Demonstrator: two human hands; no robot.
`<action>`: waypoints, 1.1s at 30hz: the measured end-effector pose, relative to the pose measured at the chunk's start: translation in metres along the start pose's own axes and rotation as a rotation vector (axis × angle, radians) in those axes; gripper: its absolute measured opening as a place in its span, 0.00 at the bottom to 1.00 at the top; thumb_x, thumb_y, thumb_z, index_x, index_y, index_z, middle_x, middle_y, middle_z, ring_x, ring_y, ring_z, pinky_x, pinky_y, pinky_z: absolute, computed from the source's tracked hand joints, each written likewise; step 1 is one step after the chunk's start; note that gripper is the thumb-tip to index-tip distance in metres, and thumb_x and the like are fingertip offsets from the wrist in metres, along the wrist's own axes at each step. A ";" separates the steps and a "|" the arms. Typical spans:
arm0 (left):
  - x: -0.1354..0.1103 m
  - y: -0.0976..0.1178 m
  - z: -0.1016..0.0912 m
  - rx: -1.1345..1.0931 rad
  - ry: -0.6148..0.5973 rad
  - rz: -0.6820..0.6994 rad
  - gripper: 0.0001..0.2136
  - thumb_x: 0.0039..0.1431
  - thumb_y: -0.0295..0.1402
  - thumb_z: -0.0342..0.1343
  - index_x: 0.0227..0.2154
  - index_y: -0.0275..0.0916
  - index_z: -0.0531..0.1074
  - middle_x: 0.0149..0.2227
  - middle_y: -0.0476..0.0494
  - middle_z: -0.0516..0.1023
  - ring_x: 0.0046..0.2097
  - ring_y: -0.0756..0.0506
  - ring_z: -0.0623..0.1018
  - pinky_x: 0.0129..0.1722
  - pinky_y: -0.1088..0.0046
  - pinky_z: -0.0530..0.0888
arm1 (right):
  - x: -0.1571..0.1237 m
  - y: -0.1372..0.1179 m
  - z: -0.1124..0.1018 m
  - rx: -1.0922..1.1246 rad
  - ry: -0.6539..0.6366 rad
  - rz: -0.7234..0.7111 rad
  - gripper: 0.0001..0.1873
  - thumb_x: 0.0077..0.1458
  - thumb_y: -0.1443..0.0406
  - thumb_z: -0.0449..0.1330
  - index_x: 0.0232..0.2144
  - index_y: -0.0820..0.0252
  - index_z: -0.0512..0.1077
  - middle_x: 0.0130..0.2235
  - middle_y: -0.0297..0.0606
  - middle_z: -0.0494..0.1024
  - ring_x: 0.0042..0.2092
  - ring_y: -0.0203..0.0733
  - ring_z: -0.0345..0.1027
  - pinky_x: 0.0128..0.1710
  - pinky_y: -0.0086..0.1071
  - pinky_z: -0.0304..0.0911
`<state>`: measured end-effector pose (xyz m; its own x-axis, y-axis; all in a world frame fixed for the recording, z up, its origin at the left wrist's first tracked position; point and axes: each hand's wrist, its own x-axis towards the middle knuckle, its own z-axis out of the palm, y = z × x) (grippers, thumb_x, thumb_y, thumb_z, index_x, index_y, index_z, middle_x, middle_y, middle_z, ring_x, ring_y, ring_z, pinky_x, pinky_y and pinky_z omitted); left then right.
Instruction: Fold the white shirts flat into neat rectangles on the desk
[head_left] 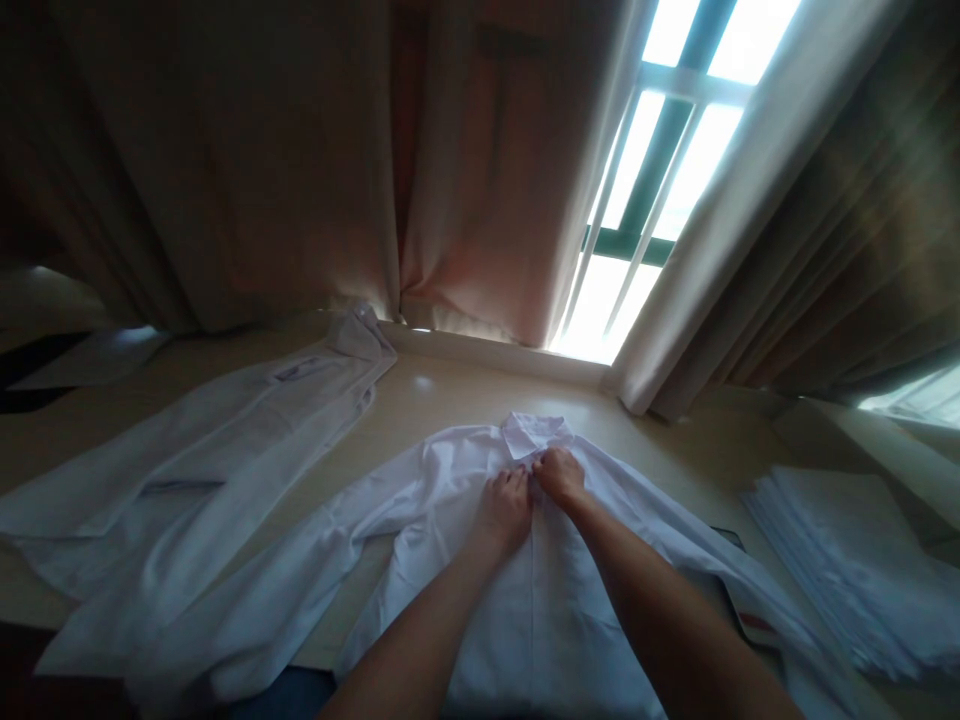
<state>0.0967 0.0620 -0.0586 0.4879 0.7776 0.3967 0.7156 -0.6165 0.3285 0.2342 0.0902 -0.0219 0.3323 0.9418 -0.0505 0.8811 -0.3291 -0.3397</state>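
Note:
A white long-sleeved shirt [495,600] lies front side up on the pale table, its collar [536,432] towards the window and its sleeves spread to both sides. Just below the collar, on the front button strip, my left hand [510,505] and my right hand [559,475] work close together. The right fingers are pinched on the strip. My left hand's fingers are bent and pressed onto the cloth beside it. Any button between them is too small to make out.
Another white garment [247,440] lies along the table on the left. A stack of folded white cloth [847,560] stands at the right. Beige curtains [480,180] hang behind the table around a bright window [660,170]. A dark flat object [720,590] is partly under the right sleeve.

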 end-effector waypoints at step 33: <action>0.015 -0.009 0.007 0.086 -0.220 0.014 0.25 0.63 0.43 0.39 0.62 0.44 0.53 0.66 0.49 0.52 0.67 0.39 0.47 0.64 0.49 0.40 | 0.050 -0.004 -0.015 -0.297 -0.029 -0.258 0.16 0.59 0.61 0.52 0.41 0.62 0.77 0.47 0.50 0.73 0.48 0.47 0.67 0.47 0.32 0.57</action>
<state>0.1012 0.0801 -0.0613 0.5887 0.7830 0.2008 0.7434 -0.6220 0.2458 0.2523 0.1374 -0.0087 0.0813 0.9963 -0.0269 0.9948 -0.0828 -0.0586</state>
